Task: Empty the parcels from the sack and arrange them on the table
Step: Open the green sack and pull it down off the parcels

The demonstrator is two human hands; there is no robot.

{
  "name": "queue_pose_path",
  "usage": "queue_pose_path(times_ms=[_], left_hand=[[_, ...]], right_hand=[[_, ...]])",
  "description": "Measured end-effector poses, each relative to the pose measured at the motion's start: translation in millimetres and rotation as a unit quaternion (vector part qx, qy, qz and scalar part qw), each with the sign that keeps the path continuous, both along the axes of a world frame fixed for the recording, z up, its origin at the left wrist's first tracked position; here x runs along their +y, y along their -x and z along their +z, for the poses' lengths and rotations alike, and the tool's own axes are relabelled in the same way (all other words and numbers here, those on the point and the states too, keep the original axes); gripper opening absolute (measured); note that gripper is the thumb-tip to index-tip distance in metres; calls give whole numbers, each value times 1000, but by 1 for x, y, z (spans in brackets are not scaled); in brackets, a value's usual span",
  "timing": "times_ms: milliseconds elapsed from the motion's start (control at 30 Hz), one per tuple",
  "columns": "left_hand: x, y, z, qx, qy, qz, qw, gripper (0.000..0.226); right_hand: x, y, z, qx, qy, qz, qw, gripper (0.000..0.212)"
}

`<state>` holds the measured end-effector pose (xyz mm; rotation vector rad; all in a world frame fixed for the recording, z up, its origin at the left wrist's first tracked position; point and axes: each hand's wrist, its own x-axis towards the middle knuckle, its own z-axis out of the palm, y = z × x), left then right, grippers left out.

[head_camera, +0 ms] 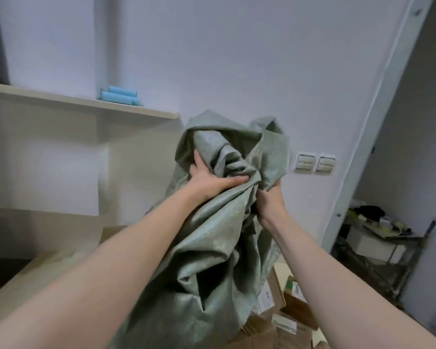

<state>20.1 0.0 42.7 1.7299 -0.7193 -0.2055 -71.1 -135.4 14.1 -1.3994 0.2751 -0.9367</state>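
Note:
A grey-green woven sack (207,248) hangs in front of me, bunched and crumpled near its upper end. My left hand (207,180) grips a fold of the sack from the left. My right hand (269,200) holds the sack from the right, partly hidden under the cloth. Below the sack's lower end lie several brown cardboard parcels (295,303) with white labels, piled on a pale table (23,280). The sack covers part of the pile.
A pale shelf (86,102) on the left wall carries blue rolls (121,95). Two light switches (315,163) sit on the white wall. At the right, beyond a door frame, stands a cluttered metal rack (383,238).

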Motion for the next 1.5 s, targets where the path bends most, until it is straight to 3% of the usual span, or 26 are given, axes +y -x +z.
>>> queue_pose_path(times_ms=[100, 167, 267, 300, 400, 467, 567, 633, 733, 800, 900, 967, 1067, 1133, 1200, 1267, 1333, 1400, 1467, 1500], left_hand=[[-7, -4, -20, 4, 52, 52, 997, 149], [-11, -9, -34, -6, 76, 79, 994, 120], [-4, -4, -40, -103, 42, 147, 983, 77], [-1, 3, -39, -158, 18, 175, 972, 70], [-1, 23, -37, -297, -38, 218, 929, 61], [0, 36, -32, -337, -12, 205, 919, 64], [5, 34, -28, -269, 39, 91, 958, 76], [13, 35, -27, -225, 62, 15, 972, 106], [28, 35, -26, -193, -27, 136, 971, 134], [43, 30, -21, -49, -40, 190, 980, 142], [60, 21, -12, 210, 138, 88, 964, 161], [63, 13, -11, 282, 231, 28, 931, 157], [72, 12, -14, 269, 212, -6, 940, 124], [76, 7, -24, 216, 205, 47, 954, 94], [84, 4, -32, 177, 217, 74, 957, 78], [97, -4, -37, 130, 188, 131, 965, 83], [112, -9, -43, 82, 132, 209, 965, 87], [124, -8, -48, 51, 95, 252, 962, 73], [130, -2, -49, -6, 63, 250, 966, 60], [131, 2, -48, -34, 69, 234, 969, 59]], right_hand=[[12, 6, -5, 92, 17, 43, 995, 73], [13, 8, -6, 93, -51, 103, 989, 71], [18, 19, 7, 111, -66, 181, 975, 37], [21, 20, 14, 134, -46, 181, 973, 46], [35, 3, 32, 202, 5, 100, 974, 131], [43, -12, 38, 155, -54, 27, 986, 148], [31, -19, 40, 59, -163, -86, 981, 120], [16, -17, 36, 42, -197, -112, 973, 102], [9, -11, 37, 2, -219, -116, 969, 96], [18, -5, 45, -29, -224, -106, 969, 88], [40, -6, 44, 10, -219, -35, 975, 63], [57, -9, 39, 102, -208, 33, 972, 62], [73, -8, 30, 228, -162, 67, 958, 39], [81, -6, 25, 286, -125, 65, 948, 27], [100, 7, 24, 337, -153, 50, 928, 44], [112, 27, 26, 352, -171, 40, 919, 50], [104, 44, 26, 312, -143, -91, 935, 66], [93, 56, 30, 241, -20, -232, 942, 103], [90, 52, 34, 218, 150, -208, 942, 111], [94, 49, 37, 235, 179, -142, 945, 113]])
